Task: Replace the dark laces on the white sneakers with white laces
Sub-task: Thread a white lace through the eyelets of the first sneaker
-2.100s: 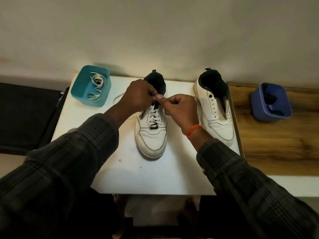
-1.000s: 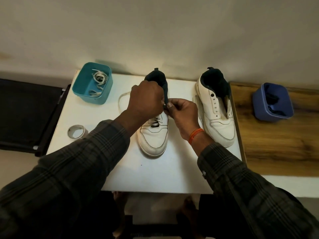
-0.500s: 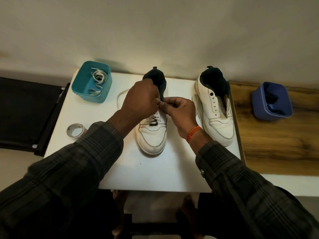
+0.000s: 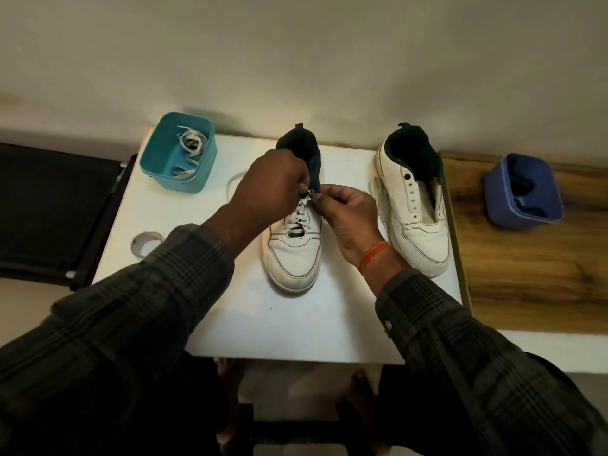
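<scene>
Two white sneakers stand on the white table (image 4: pixel 296 327). The left sneaker (image 4: pixel 294 255) carries a white lace (image 4: pixel 300 216) crossed through its lower eyelets. My left hand (image 4: pixel 268 189) and my right hand (image 4: pixel 348 215) meet over its upper eyelets, and both pinch the white lace near its tip beside the dark tongue. A loop of the lace (image 4: pixel 234 182) trails on the table to the left of my left hand. The right sneaker (image 4: pixel 416 205) has no lace and shows bare eyelets.
A teal tub (image 4: pixel 179 158) with a white lace inside stands at the table's back left. A blue tub (image 4: pixel 523 192) holding dark laces sits on the wooden top (image 4: pixel 533 278) to the right. A tape roll (image 4: pixel 146 243) lies at the left edge. A dark chair (image 4: pixel 49 209) is further left.
Both hands have stayed at the left sneaker's upper eyelets, working the white lace. The head view shifted slightly, bringing the tape roll into sight.
</scene>
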